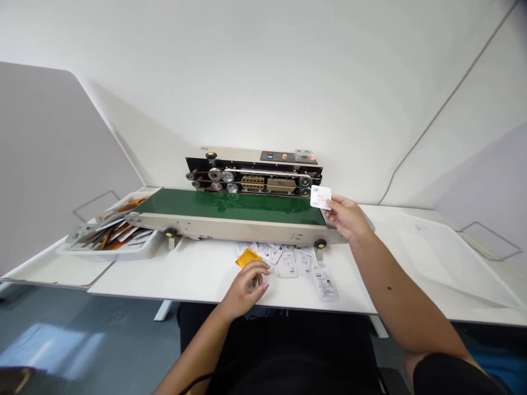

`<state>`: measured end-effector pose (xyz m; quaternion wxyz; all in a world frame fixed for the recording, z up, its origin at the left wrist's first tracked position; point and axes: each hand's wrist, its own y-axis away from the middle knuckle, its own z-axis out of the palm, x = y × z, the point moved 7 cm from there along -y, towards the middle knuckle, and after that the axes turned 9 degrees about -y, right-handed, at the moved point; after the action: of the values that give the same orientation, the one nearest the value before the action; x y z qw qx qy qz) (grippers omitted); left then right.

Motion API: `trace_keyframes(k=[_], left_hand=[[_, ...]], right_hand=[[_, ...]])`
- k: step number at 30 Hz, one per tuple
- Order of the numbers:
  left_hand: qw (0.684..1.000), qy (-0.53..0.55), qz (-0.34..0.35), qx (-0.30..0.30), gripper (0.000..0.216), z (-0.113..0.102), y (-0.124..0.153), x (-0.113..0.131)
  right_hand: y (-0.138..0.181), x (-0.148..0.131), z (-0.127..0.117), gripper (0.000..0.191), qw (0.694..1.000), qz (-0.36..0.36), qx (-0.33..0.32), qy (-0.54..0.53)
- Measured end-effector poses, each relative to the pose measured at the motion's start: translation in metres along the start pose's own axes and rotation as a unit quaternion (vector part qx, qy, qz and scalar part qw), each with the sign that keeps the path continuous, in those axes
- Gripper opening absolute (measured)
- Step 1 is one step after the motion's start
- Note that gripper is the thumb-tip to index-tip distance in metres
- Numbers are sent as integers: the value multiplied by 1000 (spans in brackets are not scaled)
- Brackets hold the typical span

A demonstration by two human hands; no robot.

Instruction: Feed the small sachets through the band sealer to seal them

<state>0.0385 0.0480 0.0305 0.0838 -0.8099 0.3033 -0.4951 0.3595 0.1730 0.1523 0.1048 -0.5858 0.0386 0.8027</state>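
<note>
My right hand (pixel 346 216) pinches a small white packet (pixel 319 196) with red and black print by its right side. The packet is held up at the right end of the band sealer (pixel 269 184), beside its rollers and above the green conveyor belt (pixel 222 206). My left hand (pixel 247 288) hovers low over the table's front, fingers loosely curled with a gap to the thumb and nothing visible between them. Just beyond its fingertips lies a yellow packet (pixel 247 258). Several white printed packets (pixel 287 265) lie beside it, some partly hidden under the conveyor.
A white tray (pixel 152 247) heaped with orange, white and clear packets stands at the left end of the conveyor. On the right lies a shallow white tray (pixel 448 263). Black knobs with yellow centres (pixel 320 243) stick out from the conveyor's front. A cable runs down the wall.
</note>
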Motion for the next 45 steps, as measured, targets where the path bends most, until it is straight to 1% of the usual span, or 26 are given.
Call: trace_keyframes(k=[2, 5, 10, 16, 18, 20, 22, 25, 27, 28, 30, 33, 35, 36, 38, 39, 41, 43, 44, 45], left_hand=[[1000, -12, 6, -1, 17, 0, 0, 2], [999, -31, 11, -12, 14, 0, 0, 5], [999, -40, 13, -25, 13, 1, 1, 7], [999, -37, 10, -28, 13, 1, 0, 8], [999, -38, 11, -30, 13, 1, 0, 9], [999, -41, 12, -32, 13, 1, 0, 9], [998, -43, 12, -34, 12, 1, 0, 9], [998, -41, 11, -37, 12, 1, 0, 10], [998, -39, 12, -38, 13, 1, 0, 10], [998, -38, 12, -39, 13, 1, 0, 10], [998, -38, 11, -43, 12, 2, -1, 8], [998, -40, 11, -51, 13, 3, 0, 7], [998, -39, 13, -53, 13, 3, 0, 7], [998, -38, 13, -53, 14, 3, 1, 7], [998, -35, 14, -50, 14, 2, 1, 7], [998, -33, 15, -49, 14, 2, 1, 7], [998, -32, 18, -47, 14, 2, 1, 8], [998, -34, 21, -50, 14, 2, 0, 8], [998, -35, 24, -53, 14, 3, 0, 8], [997, -36, 27, -56, 14, 4, 0, 8]], right_hand=[[-8, 0, -3, 23, 1000, 19, -2, -6], [-15, 6, -6, 19, 999, 52, -3, -6], [-29, 16, -4, 24, 997, 77, 17, -6], [-49, 27, 12, 25, 996, 77, 38, -11], [-52, 28, 17, 28, 997, 72, 37, -4], [-53, 26, 15, 29, 998, 57, 35, 5], [-54, 22, 6, 29, 999, 28, 45, 12], [-55, 14, -16, 31, 996, -27, 82, 17], [-55, 11, -24, 33, 994, -42, 95, 19], [-56, 12, -23, 33, 995, -39, 95, 20], [-59, 16, -15, 35, 996, -9, 82, 24], [-64, 24, 8, 39, 997, 43, 41, 41], [-65, 22, 19, 40, 997, 34, 21, 66], [-63, 18, 22, 38, 996, 9, 23, 86], [-48, 5, 20, 34, 987, -69, 47, 137], [-34, -2, 17, 32, 978, -115, 60, 165], [3, -12, 11, 26, 953, -200, 73, 216], [49, -12, 5, 20, 927, -267, 45, 261], [71, -6, 3, 18, 914, -285, 13, 288], [90, 6, 2, 17, 901, -284, -40, 326]])
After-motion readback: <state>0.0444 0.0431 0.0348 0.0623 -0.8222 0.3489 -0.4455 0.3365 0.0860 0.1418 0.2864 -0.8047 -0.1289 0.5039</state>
